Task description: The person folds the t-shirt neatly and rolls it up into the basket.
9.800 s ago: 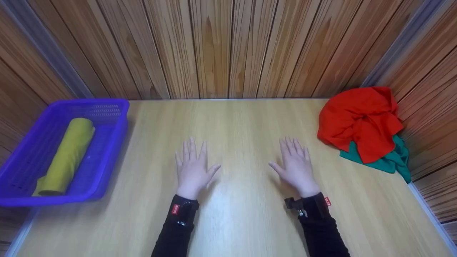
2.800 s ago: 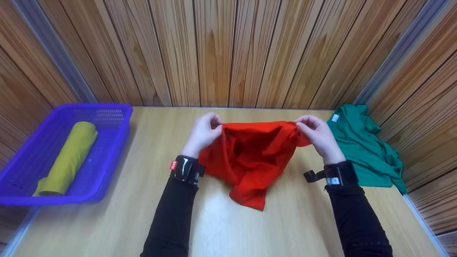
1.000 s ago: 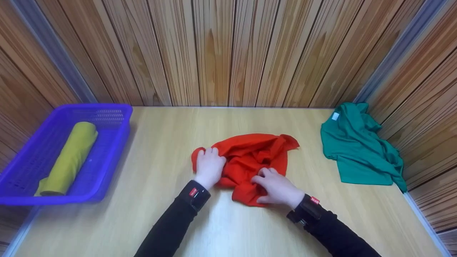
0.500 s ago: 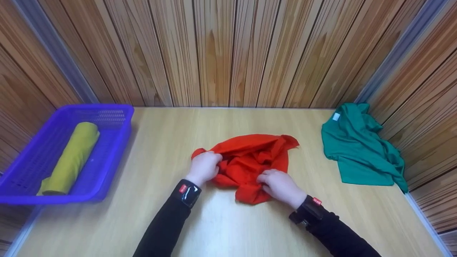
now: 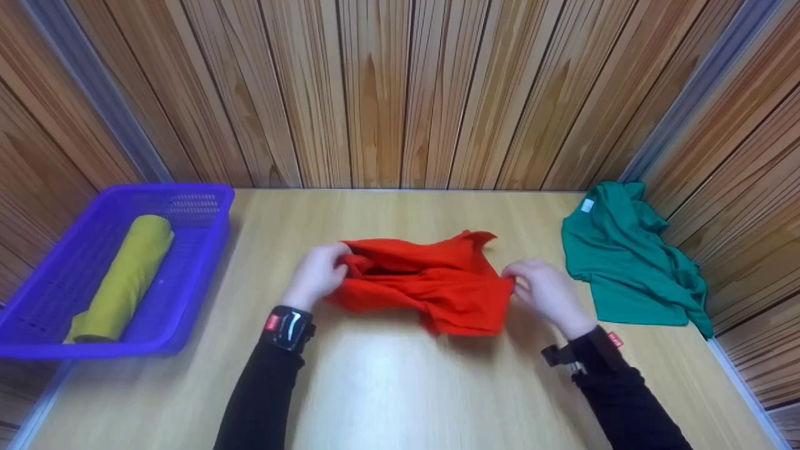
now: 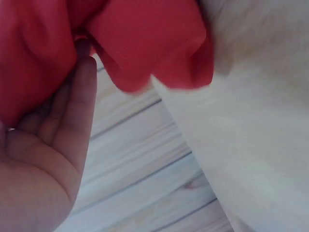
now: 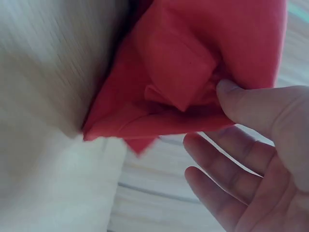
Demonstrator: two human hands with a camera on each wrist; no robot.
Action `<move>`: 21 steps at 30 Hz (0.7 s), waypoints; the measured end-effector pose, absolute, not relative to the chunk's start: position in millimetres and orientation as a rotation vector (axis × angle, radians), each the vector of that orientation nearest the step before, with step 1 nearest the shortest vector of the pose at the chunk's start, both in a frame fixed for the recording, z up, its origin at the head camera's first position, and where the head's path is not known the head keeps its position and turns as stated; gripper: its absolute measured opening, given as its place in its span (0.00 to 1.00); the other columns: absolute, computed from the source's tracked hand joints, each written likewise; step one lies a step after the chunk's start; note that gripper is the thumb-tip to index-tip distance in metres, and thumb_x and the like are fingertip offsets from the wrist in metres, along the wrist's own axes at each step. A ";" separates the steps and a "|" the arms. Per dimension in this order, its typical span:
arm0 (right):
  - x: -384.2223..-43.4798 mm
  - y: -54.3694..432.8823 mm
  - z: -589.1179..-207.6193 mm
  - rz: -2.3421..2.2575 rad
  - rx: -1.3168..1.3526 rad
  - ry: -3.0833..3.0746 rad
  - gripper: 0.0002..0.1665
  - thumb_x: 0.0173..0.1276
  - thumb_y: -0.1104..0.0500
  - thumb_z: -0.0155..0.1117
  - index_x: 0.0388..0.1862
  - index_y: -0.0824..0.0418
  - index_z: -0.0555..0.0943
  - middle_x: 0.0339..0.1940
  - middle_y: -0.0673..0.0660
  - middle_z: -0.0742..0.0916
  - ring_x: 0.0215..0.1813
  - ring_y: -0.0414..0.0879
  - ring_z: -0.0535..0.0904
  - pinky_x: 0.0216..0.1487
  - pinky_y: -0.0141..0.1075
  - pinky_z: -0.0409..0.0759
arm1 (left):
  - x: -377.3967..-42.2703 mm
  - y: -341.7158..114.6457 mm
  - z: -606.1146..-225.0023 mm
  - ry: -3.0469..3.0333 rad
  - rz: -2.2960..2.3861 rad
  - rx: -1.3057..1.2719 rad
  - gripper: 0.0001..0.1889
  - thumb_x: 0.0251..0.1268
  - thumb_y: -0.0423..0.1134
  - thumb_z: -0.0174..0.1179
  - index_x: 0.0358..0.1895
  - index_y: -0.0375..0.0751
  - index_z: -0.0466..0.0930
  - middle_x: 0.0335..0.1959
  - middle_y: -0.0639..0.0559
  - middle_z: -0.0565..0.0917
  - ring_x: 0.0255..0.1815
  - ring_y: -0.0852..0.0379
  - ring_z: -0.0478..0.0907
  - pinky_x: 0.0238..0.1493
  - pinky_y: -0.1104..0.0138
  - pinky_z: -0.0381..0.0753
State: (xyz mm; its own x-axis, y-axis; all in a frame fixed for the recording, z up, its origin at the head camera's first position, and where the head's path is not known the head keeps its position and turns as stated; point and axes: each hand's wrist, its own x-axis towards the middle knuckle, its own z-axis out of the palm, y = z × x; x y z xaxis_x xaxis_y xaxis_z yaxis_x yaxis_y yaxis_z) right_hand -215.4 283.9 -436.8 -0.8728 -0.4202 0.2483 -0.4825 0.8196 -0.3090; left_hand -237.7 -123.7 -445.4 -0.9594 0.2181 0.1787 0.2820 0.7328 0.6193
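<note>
A crumpled red garment (image 5: 431,284) stretches between both hands at the middle of the table, its lower edge lifted a little. My left hand (image 5: 317,275) grips its left end, with fingers tucked behind the fabric in the left wrist view. At the right corner, my right hand (image 5: 547,294) pinches the edge. The right wrist view shows the thumb (image 7: 241,104) on top of the red fabric (image 7: 183,63), by a fold that opens like a sleeve. The other fingers lie beneath or beside it.
A purple plastic basket (image 5: 209,275) stands at the left, with a yellow rolled cloth (image 5: 128,275) in it. A green garment (image 5: 631,269) with a white label lies at the right wall. Wood-plank walls (image 5: 375,94) border the table.
The red garment came from atop the green one to the middle earlier. In the last half second both hands moved apart, drawing it wider and lifting its right corner.
</note>
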 end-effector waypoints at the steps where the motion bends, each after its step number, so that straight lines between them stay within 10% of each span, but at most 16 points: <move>1: -217.6 288.5 -433.9 0.558 0.686 -2.824 0.11 0.63 0.69 0.68 0.44 0.63 0.85 0.42 0.60 0.87 0.46 0.58 0.81 0.50 0.53 0.79 | -238.0 -128.2 -442.9 -2.822 -1.058 -0.392 0.09 0.62 0.25 0.59 0.43 0.38 0.82 0.35 0.47 0.83 0.38 0.48 0.78 0.46 0.55 0.78; 21: -252.9 330.1 -377.4 0.735 0.311 -2.604 0.11 0.69 0.69 0.59 0.48 0.70 0.83 0.45 0.68 0.82 0.47 0.61 0.76 0.52 0.57 0.75 | -238.1 -184.7 -395.7 -2.368 -1.193 -0.162 0.12 0.56 0.22 0.53 0.43 0.28 0.80 0.39 0.35 0.83 0.43 0.39 0.79 0.50 0.51 0.76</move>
State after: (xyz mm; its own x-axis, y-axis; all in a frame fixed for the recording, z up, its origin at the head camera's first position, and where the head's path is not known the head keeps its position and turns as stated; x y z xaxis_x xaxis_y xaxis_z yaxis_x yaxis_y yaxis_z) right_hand -252.9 330.1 -377.4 -0.8889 -0.0993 0.4472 -0.3185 0.8357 -0.4475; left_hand -238.1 -184.7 -395.7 -0.8775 -0.1072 0.4674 0.3119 0.6128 0.7261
